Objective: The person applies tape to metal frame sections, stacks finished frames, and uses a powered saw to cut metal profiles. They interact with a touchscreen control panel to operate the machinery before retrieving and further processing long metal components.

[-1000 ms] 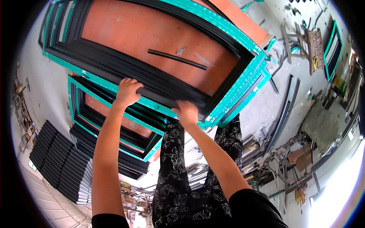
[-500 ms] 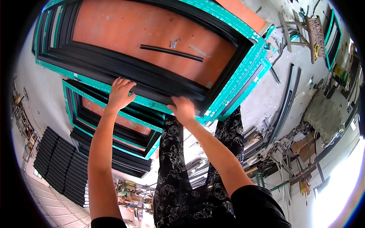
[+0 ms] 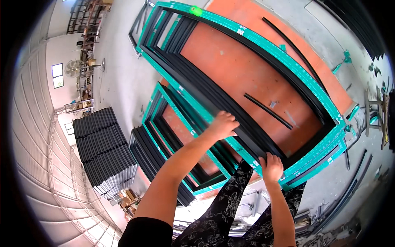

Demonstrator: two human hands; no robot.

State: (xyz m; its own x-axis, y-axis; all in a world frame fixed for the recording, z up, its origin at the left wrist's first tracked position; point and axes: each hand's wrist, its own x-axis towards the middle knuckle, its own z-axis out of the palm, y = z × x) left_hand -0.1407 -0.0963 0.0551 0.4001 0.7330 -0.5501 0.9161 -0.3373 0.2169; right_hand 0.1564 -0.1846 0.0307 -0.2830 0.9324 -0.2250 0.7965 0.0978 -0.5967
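A large black window frame (image 3: 242,113) with green protective film tops a stack of similar frames. My left hand (image 3: 224,124) is closed over the near long rail, its fingers curled on the black profile. Farther along the same rail, close to the right corner, my right hand (image 3: 272,166) grips it with bent fingers. The undersides of both hands' grips are hidden. Inside the frame opening, a short black strip (image 3: 268,111) lies on an orange-red board (image 3: 230,70), apart from both hands.
A second stack of green-filmed frames (image 3: 191,133) lies on the left beside my legs. Beyond it stand piled black profiles (image 3: 105,150). A long thin black strip (image 3: 294,49) rests past the frame's far side. Loose profiles (image 3: 345,197) lie on the floor at right.
My view has swung left, so the frame and both hands appear farther right and more steeply slanted. Both hands are still on the near rail.
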